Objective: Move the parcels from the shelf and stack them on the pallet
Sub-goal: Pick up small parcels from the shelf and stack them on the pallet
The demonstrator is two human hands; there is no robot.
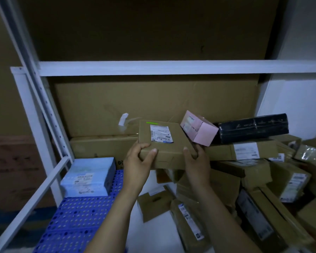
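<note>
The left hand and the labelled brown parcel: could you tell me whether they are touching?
Touching. The head view shows the left hand holding the brown parcel at its near left corner, thumb on top.

Brown cardboard parcel (164, 154): plain, with a white label (161, 134) printed in black and marked blue at its lower edge, and a short bright-green strip (151, 123) near one corner. Pink box (202, 132): pale, unpatterned. Black wrapped parcel (254, 127): glossy, with faint pale markings. Light-blue parcel (88, 177): white labels with black print. Blue pallet (80, 216): patterned all over with rows of round holes. Shelf frame (153, 68): white. Cardboard sheet (153, 103): plain brown. Heaped parcels (224, 152): brown, with white labels.
</note>
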